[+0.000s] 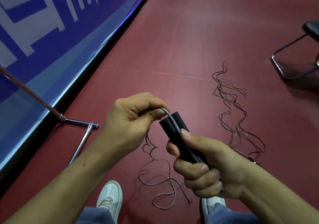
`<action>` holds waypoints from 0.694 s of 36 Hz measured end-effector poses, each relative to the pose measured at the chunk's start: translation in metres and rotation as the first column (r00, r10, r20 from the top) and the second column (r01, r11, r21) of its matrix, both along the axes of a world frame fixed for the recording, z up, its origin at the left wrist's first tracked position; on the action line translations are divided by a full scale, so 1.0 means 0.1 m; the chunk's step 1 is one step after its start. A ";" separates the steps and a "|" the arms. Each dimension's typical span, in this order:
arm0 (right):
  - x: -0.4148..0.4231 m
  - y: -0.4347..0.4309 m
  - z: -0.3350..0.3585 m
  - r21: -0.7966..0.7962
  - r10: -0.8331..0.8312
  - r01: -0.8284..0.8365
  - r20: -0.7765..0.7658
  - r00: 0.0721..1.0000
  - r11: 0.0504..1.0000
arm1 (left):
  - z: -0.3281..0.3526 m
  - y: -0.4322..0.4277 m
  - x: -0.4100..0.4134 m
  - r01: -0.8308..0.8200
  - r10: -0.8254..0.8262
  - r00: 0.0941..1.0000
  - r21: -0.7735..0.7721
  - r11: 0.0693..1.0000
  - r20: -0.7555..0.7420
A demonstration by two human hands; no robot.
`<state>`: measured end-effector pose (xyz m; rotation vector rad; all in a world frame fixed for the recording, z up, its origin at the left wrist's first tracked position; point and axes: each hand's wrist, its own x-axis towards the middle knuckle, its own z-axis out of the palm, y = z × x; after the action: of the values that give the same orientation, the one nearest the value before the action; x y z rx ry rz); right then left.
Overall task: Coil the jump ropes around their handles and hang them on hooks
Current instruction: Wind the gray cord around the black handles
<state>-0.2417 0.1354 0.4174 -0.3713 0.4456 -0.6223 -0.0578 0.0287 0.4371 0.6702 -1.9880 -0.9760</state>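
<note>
Right hand (212,168) gripping both black handles (174,129), left hand (131,118) pinching rope (166,112) at handles' top, loose rope (238,113) on floor (189,42) beyond handles

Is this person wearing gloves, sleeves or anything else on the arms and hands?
No gloves: the left hand and right hand are bare, with short plain nails and no rings. The forearms are bare too, with no sleeves, watch or wristband in view. Below them show blue jeans and white shoes.
</note>
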 end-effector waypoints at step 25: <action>0.05 0.11 0.28 -0.358 -0.292 0.101 -0.532 0.795 0.928 | -0.20 0.09 -0.05 0.328 -0.324 0.938 0.612 0.720 -0.121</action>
<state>-0.2365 0.1461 0.4453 -0.8394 0.9904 -0.7881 -0.0623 0.0379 0.4174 0.6625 -1.7905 -1.9069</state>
